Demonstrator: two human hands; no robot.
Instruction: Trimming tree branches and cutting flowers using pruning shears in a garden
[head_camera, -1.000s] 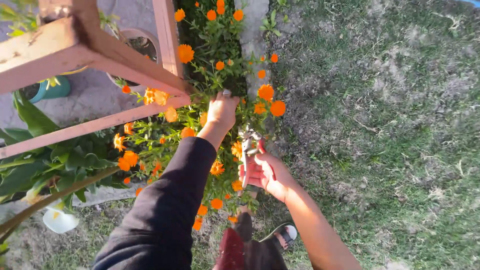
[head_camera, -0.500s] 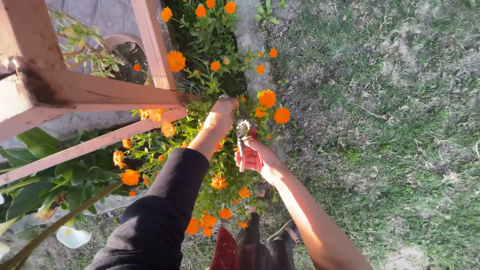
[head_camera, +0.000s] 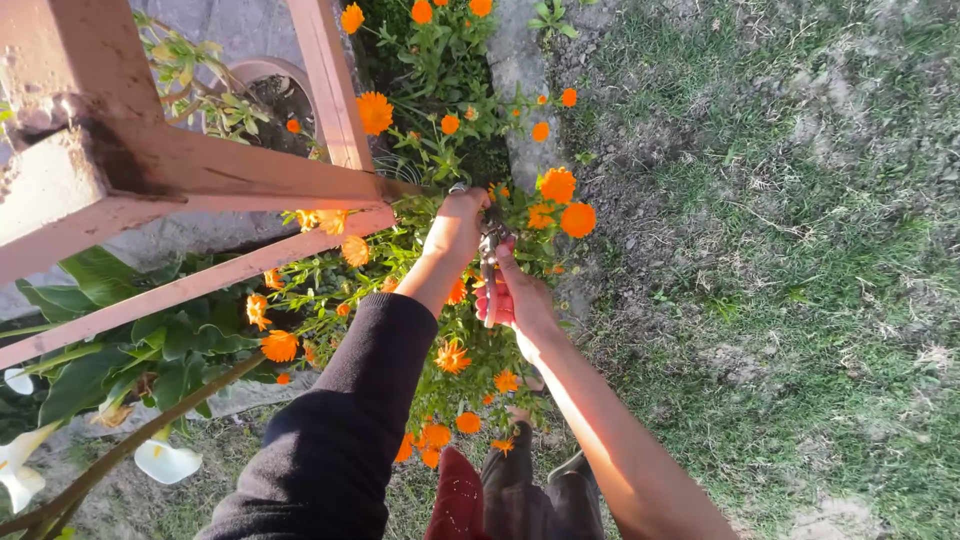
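My left hand (head_camera: 455, 225), in a dark sleeve, reaches into a bed of orange flowers (head_camera: 560, 200) and closes around green stems near the pink frame. My right hand (head_camera: 515, 295), bare-armed, grips red-handled pruning shears (head_camera: 490, 255) just right of the left hand, blades pointing up into the same stems. The blade tips are hidden among leaves and fingers. Both hands are nearly touching.
A pink wooden frame (head_camera: 200, 180) crosses the upper left over a potted plant (head_camera: 260, 95). White calla lilies (head_camera: 165, 462) and broad leaves lie at the lower left. A stone edging (head_camera: 515, 70) separates the bed from patchy grass (head_camera: 780, 250) on the right. My legs and sandal show below.
My right hand has brought the shears up and leftward until they sit beside my left hand. The left hand stayed on the stems; the view shifted slightly.
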